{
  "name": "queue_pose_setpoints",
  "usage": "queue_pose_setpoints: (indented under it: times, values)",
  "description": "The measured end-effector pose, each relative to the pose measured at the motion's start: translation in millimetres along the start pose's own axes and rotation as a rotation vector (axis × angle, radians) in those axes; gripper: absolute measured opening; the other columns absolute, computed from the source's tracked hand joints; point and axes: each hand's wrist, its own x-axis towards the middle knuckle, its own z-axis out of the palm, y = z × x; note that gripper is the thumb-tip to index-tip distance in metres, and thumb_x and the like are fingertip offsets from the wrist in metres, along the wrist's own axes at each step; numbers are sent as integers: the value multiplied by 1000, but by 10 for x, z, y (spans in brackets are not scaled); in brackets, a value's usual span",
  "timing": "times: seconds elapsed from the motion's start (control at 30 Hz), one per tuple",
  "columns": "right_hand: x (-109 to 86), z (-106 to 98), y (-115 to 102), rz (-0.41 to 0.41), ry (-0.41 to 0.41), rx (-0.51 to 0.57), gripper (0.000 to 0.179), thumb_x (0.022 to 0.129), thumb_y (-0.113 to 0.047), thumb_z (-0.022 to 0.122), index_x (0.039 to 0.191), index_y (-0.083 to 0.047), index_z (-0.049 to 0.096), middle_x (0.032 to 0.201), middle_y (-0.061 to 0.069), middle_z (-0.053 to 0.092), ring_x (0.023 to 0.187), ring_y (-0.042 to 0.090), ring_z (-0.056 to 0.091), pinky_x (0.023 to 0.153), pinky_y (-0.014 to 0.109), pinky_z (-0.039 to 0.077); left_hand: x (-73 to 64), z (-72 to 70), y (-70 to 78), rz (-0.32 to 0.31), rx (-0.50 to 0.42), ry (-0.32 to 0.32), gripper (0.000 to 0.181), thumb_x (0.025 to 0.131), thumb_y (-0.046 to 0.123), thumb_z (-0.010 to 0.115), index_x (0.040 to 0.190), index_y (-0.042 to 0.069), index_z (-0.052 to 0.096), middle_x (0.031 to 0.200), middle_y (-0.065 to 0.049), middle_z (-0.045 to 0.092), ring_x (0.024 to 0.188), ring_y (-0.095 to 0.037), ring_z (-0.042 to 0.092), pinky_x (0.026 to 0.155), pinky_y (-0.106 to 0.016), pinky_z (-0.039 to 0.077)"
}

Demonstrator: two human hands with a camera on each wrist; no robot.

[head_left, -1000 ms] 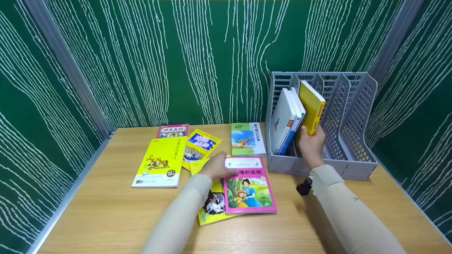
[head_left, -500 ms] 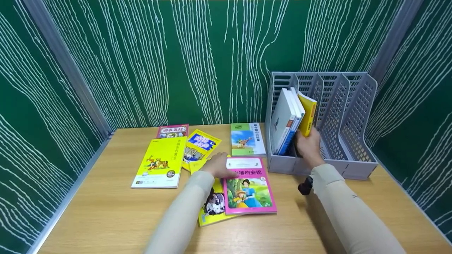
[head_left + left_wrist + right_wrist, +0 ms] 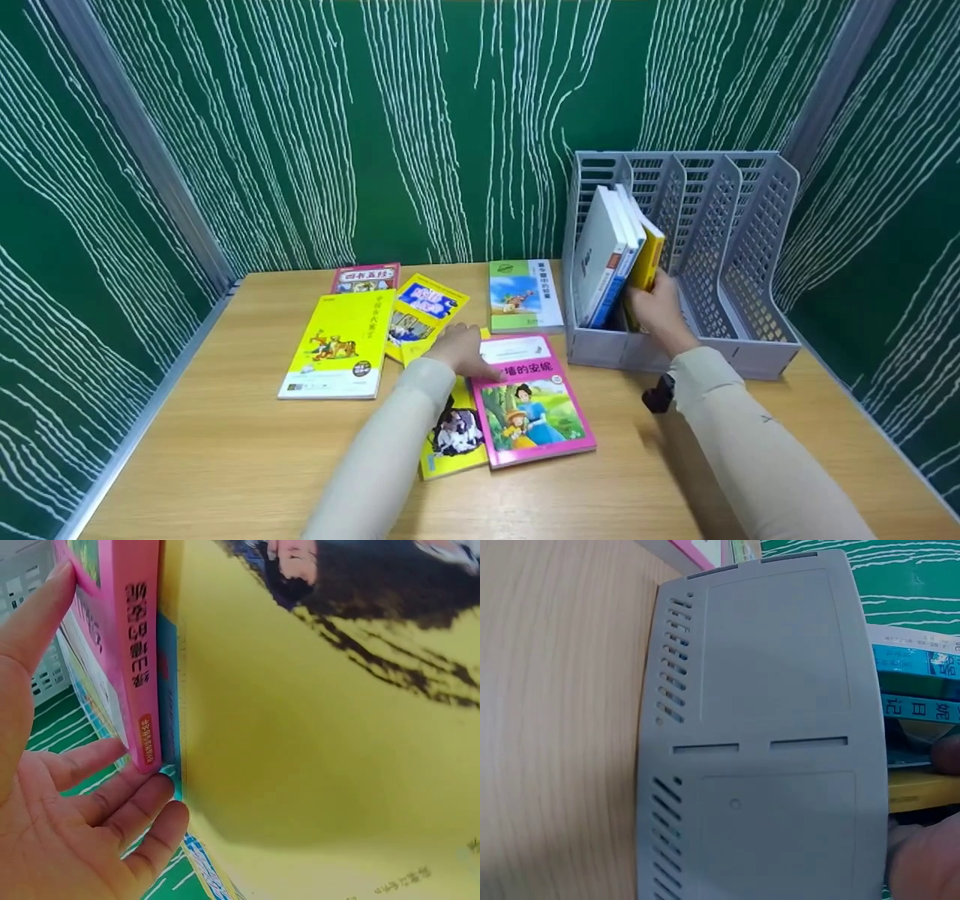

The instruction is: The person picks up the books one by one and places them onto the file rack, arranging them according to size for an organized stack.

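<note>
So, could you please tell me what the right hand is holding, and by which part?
The right hand grips a yellow book low on its spine side.

The two right-hand compartments of the grey perforated plastic rack (image 3: 754, 358) are open from above and from the near side, a tall divider (image 3: 724, 236) between them. At the rack's left, upright white books (image 3: 604, 251) and a slim yellow book (image 3: 649, 259), gripped by the right fingers (image 3: 643, 301), block entry. A flat green-and-white book (image 3: 525, 296) obstructs the rack's left flank. Bare wooden counter (image 3: 616, 409) leaves passage between rack and pink-framed paperback (image 3: 534, 416), bounded rightward by the beige right sleeve (image 3: 750, 435).
</note>
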Motion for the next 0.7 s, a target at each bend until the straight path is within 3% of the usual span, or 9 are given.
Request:
queue_pose_setpoints:
  times: [0.17, 0.33, 0.47, 0.57, 0.7]
  values:
    - [-14, -19, 29, 31, -83, -19, 69, 99, 1, 48, 165, 5, 29, 163, 33, 44, 148, 46, 47, 129, 63, 37, -68, -25, -14, -75, -36, -40, 103, 83, 56, 92, 159, 3, 48, 154, -19, 53, 141, -32, 49, 126, -50, 43]
    - [-18, -60, 17, 18, -160, -75, 72, 96, 5, 51, 164, 7, 28, 159, 35, 45, 143, 49, 49, 125, 67, 40, -98, -59, -58, -142, -96, -65, 110, 82, 60, 90, 165, 5, 42, 162, -19, 50, 146, -33, 49, 127, -52, 42]
    - [-34, -100, -16, 19, -196, -139, 69, 96, 4, 53, 161, 10, 31, 156, 38, 46, 141, 52, 51, 123, 68, 42, -91, -90, -124, -198, -240, -92, 98, 89, 54, 87, 164, 8, 44, 157, -14, 57, 140, -31, 55, 125, -52, 43]
    - [-50, -130, -55, 32, -227, -168, 68, 98, 4, 54, 161, 11, 30, 157, 39, 45, 142, 53, 50, 124, 69, 41, -62, -118, -185, -216, -296, -112, 87, 96, 49, 80, 163, 8, 44, 157, -14, 57, 138, -30, 56, 126, -52, 42]
    - [-57, -173, -106, 29, -240, -188, 67, 98, 3, 57, 160, 11, 34, 156, 38, 48, 140, 51, 53, 123, 67, 42, -50, -188, -240, -180, -305, -135, 78, 103, 46, 72, 162, 4, 43, 157, -17, 57, 140, -32, 57, 126, -52, 42]
